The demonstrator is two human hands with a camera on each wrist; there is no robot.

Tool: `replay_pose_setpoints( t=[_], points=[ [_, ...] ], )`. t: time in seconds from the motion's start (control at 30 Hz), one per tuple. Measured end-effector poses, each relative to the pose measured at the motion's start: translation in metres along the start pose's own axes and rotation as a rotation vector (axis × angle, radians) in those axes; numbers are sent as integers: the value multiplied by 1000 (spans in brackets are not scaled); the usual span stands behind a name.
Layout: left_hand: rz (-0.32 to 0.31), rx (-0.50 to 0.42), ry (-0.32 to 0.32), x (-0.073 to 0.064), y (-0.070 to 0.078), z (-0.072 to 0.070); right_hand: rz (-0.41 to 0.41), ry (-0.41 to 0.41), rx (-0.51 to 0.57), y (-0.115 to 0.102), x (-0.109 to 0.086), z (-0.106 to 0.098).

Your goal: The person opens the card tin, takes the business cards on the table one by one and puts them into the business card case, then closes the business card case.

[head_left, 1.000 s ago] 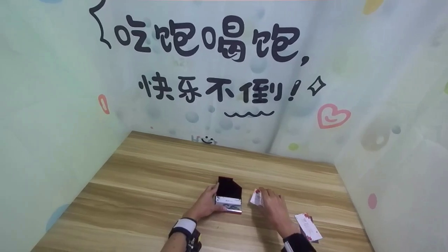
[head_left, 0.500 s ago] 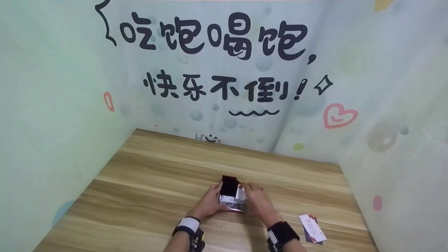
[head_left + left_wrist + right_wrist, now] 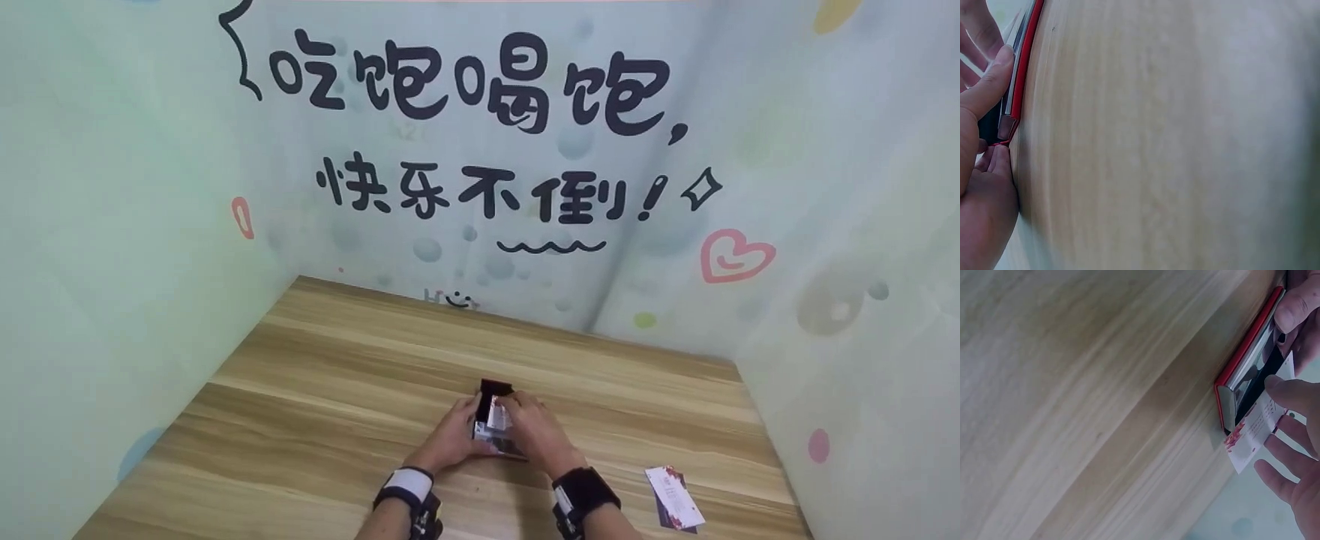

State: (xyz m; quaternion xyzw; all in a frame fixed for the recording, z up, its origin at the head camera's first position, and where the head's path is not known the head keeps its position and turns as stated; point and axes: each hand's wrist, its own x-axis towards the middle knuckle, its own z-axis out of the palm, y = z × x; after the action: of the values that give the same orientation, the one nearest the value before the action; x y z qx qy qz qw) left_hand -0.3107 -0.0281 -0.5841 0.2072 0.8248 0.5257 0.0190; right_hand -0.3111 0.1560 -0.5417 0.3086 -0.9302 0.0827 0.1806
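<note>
A business card case [image 3: 484, 394] stands unfolded at the front middle of the table, its black inner lid facing up. In the right wrist view its outer edge [image 3: 1247, 338] is red, with a shiny metal tray inside. My left hand [image 3: 446, 436] grips the case from the left, thumb on the tray's near side and fingers by the lid. My right hand [image 3: 540, 433] pinches a white business card [image 3: 1257, 428] with a red floral pattern between thumb and fingers. The card is held over the unfolded case, partly hidden by my fingers in the head view.
To the right on the wooden table [image 3: 360, 352] lie a white card [image 3: 676, 496] with red corners and a dark card [image 3: 664, 516] partly beneath it. Printed fabric walls [image 3: 135, 225] enclose the table at the back and both sides.
My right hand has moved left with the business card, from beside the case to over it. My left hand keeps its grip on the case.
</note>
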Motion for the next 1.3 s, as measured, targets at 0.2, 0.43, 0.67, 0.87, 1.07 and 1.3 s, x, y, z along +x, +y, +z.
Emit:
replay_pose_setpoints(
  t=[0.2, 0.43, 0.67, 0.87, 1.07, 1.3],
  points=[
    [-17, 12, -6, 2, 2, 0, 4, 5, 13, -4, 1, 8],
    [-11, 8, -13, 1, 1, 3, -37, 33, 31, -9, 1, 12],
    [-19, 20, -17, 1, 3, 4, 16, -47, 83, -7, -3, 15],
    [-12, 12, -13, 1, 4, 3, -24, -49, 68, -7, -9, 20],
    [15, 49, -2, 2, 1, 3, -47, -46, 35, -14, -12, 23],
    [20, 83, -5, 2, -1, 0, -47, -65, -3, -23, -17, 25]
  ],
)
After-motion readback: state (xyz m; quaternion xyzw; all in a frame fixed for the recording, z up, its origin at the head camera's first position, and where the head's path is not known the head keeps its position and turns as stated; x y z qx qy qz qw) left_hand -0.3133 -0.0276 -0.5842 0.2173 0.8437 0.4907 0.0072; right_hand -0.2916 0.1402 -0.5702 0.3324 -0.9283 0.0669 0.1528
